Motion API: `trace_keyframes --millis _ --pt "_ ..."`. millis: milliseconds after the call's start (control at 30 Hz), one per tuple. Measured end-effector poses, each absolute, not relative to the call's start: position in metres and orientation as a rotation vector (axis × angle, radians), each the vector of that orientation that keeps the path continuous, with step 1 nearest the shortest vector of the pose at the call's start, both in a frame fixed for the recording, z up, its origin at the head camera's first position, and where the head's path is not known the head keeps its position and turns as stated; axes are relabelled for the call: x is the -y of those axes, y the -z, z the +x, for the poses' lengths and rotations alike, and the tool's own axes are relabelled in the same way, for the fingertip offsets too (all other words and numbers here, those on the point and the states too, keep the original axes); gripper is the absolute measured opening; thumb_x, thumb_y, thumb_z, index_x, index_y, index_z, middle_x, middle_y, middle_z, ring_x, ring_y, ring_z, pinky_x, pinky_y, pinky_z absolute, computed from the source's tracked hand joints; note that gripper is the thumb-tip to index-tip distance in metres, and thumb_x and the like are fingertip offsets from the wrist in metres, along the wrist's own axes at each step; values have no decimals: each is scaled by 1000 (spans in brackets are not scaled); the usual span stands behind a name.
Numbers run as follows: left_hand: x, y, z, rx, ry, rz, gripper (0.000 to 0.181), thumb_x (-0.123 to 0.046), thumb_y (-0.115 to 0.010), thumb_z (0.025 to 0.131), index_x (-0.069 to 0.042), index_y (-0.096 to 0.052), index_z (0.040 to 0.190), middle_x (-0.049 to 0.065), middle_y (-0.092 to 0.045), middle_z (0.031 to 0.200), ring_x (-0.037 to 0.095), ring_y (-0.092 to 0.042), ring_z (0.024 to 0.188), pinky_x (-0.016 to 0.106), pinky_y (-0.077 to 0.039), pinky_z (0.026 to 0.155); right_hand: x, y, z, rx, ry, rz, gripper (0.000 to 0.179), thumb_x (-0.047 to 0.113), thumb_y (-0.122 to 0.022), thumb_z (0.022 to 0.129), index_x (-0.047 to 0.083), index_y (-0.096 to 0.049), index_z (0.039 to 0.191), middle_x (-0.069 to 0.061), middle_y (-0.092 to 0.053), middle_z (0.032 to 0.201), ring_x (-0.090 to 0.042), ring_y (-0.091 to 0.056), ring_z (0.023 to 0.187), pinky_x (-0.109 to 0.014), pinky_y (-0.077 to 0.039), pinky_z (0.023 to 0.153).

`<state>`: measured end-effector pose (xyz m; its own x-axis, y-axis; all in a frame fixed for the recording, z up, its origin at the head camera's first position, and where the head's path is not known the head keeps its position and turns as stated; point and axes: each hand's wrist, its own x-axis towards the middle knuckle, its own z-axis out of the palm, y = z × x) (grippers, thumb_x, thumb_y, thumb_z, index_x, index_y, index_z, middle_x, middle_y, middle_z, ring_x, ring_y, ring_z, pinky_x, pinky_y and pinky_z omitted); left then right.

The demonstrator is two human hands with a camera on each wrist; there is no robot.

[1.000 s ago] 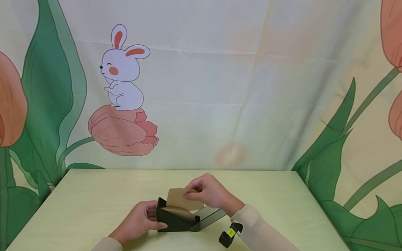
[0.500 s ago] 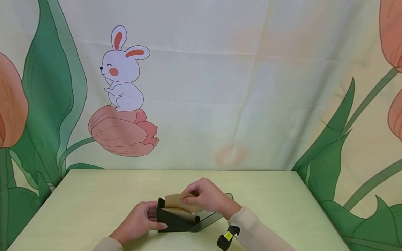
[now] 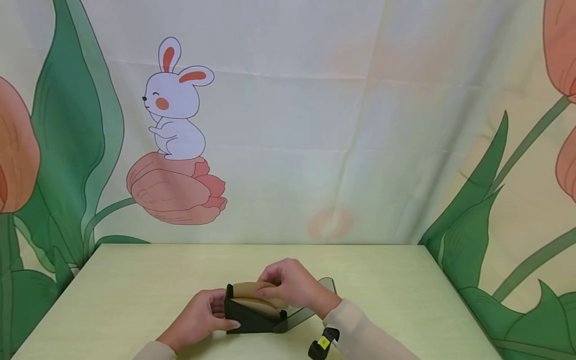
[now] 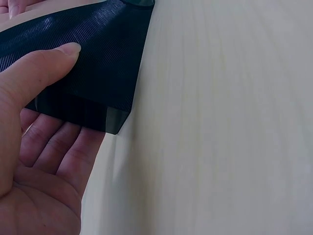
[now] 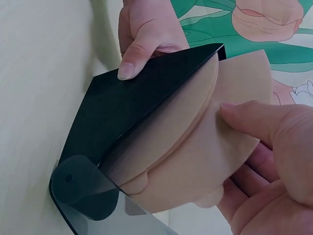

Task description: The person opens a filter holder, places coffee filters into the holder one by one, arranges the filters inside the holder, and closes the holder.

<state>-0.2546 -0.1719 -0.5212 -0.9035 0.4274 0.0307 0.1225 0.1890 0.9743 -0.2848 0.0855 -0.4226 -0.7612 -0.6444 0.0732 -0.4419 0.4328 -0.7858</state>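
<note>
A black coffee filter holder (image 3: 249, 319) stands on the table with its smoky see-through lid (image 3: 330, 286) swung open to the right. My left hand (image 3: 200, 315) grips its left end, thumb on the near wall and fingers behind, as the left wrist view also shows. Inside sits a stack of brown coffee filters (image 5: 183, 110). My right hand (image 3: 292, 284) pinches a further brown paper filter (image 5: 242, 81) between thumb and fingers. That filter is partly down in the holder, behind the stack, its upper part sticking out. The holder hides its lower part.
The pale wooden table (image 3: 148, 280) runs back to a printed curtain (image 3: 279, 150) with a rabbit and tulips. A black wrist device (image 3: 323, 342) with a yellow label is strapped at my right sleeve.
My right hand has moved down and slightly left, and the filter it pinches has sunk deeper into the holder. The left hand and the holder have stayed in place.
</note>
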Motion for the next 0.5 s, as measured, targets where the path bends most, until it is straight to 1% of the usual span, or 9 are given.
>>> trace_keyframes --millis 133,300,400,500 --pt "172 521 -255 -2215 -1781 519 52 -15 -90 79 0 -67 124 14 -76 114 19 -74 101 22 -59 86 -85 424 -285 -2444 1185 -941 1 11 -80 89 12 -80 89 1 -77 81 -1 -59 67 -18 -52 65" --pt "171 522 -255 -2229 -1777 524 51 -15 -90 79 1 -67 123 15 -76 114 18 -74 101 22 -59 85 -84 426 -284 -2451 1107 -969 6 12 -77 93 8 -81 91 2 -78 83 1 -61 69 -17 -53 67" --pt "171 522 -255 -2225 -1782 512 52 -15 -90 79 0 -67 124 14 -76 114 18 -74 101 22 -59 86 -83 426 -284 -2457 1055 -988 9 12 -73 95 8 -81 93 1 -78 86 3 -60 71 -16 -53 69" --pt "171 522 -255 -2217 -1788 499 52 -15 -90 79 0 -67 124 13 -76 115 18 -74 102 23 -59 86 -83 424 -283 -2444 998 -1015 12 10 -70 97 7 -80 96 -3 -78 89 3 -59 71 -15 -52 70"
